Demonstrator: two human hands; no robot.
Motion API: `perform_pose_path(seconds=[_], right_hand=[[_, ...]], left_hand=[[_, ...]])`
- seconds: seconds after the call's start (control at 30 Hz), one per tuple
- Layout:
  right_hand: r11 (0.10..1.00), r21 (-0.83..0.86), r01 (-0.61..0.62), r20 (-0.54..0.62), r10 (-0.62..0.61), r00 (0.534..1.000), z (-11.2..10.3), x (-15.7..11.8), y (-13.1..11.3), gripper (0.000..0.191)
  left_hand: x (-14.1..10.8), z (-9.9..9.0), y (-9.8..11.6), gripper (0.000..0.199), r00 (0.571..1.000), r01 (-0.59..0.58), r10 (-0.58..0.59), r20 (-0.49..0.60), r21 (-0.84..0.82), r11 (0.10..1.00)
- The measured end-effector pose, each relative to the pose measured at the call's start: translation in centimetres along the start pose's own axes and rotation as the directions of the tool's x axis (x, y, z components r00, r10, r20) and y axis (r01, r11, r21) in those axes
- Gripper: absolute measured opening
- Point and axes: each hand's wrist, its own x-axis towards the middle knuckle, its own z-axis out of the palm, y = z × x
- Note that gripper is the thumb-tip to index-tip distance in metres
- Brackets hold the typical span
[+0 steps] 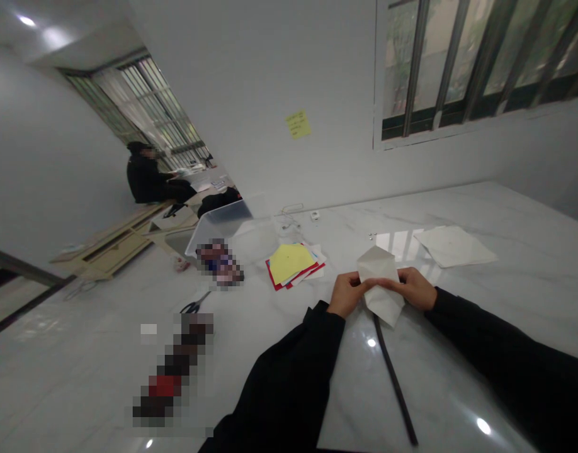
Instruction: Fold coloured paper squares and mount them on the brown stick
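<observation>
A creased sheet of white paper (382,307) is held up over the table between my two hands. My left hand (348,290) grips its left side, thumb across the front. From the right, my right hand (416,288) pinches the other side, its thumb meeting the left one near the middle. The paper's pointed upper part (376,259) stands above the thumbs, and a lower flap hangs beneath. Fingers behind the sheet are hidden. Below the paper, a thin dark strip or cord (393,377) runs toward the table's near edge.
Left of my hands lies a stack of yellow, red and white papers (293,263). More white paper (454,246) rests at right. Scissors (191,307), a clear plastic bin (223,217) and blurred-out items are on the left. A person (147,173) sits far back.
</observation>
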Motion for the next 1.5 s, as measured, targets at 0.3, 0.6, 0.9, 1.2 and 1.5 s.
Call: perform_pose_path(seconds=[0.3,0.6,0.9,1.2,1.5], right_hand=[[0.999,0.014,0.034,0.015,-0.034,0.999,0.3,0.1,0.3,0.047],[0.991,0.134,-0.026,-0.11,0.041,0.993,0.1,0.5,1.5,0.058],[1.0,-0.006,-0.009,0.025,0.009,1.0,-0.2,0.3,1.0,0.06],[0.988,-0.147,0.046,0.13,-0.026,0.991,-0.5,0.2,0.8,0.055],[0.948,-0.296,0.113,0.124,-0.079,0.989,-0.7,0.1,0.2,0.054]], left_hand=[[0.2,-0.3,-0.8,0.044,0.999,-0.018,0.02,-0.03,0.069,0.997],[0.1,-0.5,-0.5,0.042,0.998,-0.042,0.034,0.047,0.169,0.985],[0.5,-0.9,-0.9,0.044,0.999,-0.023,0.028,-0.038,0.126,0.992],[0.7,-0.8,-0.8,0.043,0.989,0.017,-0.02,-0.149,-0.026,1.0],[1.0,-1.0,-1.3,0.042,0.977,-0.011,-0.028,-0.213,-0.18,0.984]])
